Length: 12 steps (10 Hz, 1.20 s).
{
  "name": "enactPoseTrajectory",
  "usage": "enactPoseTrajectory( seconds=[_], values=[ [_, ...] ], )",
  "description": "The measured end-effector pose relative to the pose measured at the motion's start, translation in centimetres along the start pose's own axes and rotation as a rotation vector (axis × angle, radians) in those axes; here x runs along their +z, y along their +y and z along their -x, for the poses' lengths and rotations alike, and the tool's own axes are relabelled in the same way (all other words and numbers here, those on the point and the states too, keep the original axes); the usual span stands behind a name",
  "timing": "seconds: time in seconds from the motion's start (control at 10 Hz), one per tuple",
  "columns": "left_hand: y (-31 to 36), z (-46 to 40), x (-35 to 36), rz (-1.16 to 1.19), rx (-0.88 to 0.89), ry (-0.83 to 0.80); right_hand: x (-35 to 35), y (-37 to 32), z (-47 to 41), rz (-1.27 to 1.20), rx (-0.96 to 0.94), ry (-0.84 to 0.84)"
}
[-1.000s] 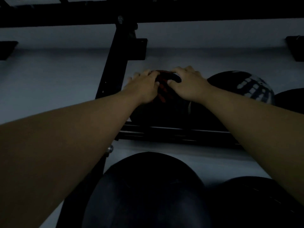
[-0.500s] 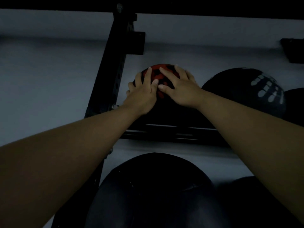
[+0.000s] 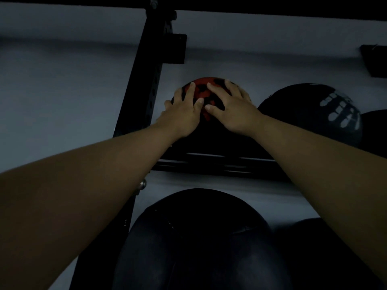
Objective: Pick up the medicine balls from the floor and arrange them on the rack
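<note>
- I have both hands flat on the red-and-black medicine ball (image 3: 206,95), which sits on the rack shelf (image 3: 211,164) just beside the black upright (image 3: 146,91). The fingers (image 3: 215,87) are spread over its top, pressing rather than clenched around it.
- My left hand (image 3: 184,114) covers the near left side of the ball and my right hand (image 3: 234,109) the right; the thumbs almost meet in the middle.
- Risk as I judge it: if I let go before the ball has settled between the rails, it could roll forward off the shelf. A round ball on narrow rails gives little margin.
- It could also nudge the neighbouring black ball with white markings (image 3: 314,114), which sits near on the right; I cannot tell whether the two touch.
- Another dark ball (image 3: 377,130) shows at the right edge.
- Below, a large dark ball (image 3: 199,237) and a second one (image 3: 326,254) lie on the lower level, straight under my arms, so a falling ball would strike them.
- The light is poor, so the rail edges are hard to read.
</note>
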<state>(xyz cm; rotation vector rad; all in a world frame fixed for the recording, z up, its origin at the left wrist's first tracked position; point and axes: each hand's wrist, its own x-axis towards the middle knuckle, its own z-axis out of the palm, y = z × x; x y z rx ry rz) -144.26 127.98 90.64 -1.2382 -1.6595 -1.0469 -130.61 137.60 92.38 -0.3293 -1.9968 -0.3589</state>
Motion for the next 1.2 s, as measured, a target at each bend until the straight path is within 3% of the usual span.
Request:
enactPoseTrajectory(
  seconds=[0.4,0.6,0.8,0.9,1.1,1.2],
  values=[
    [1.7,2.7,-3.3,-0.061,0.067,-0.14,-3.1,0.4,4.6,0.102,0.033,-0.103],
    [5.6,6.3,-5.2,-0.041,0.109,-0.178,-8.3,2.8,10.5,0.194,0.139,-0.148],
    [13.5,13.5,-7.4,-0.049,0.071,-0.299,-16.7,4.9,18.7,0.152,0.16,-0.219],
    [20.6,20.7,-9.5,-0.033,0.037,-0.379,-23.3,6.2,27.5,0.123,0.168,-0.272],
    [31.2,30.4,-12.9,0.003,0.002,-0.454,-31.5,6.9,39.6,0.067,0.152,-0.378],
    [34.8,32.0,-14.4,0.019,-0.011,-0.438,-34.6,6.9,41.6,0.069,0.165,-0.376]
  ],
)
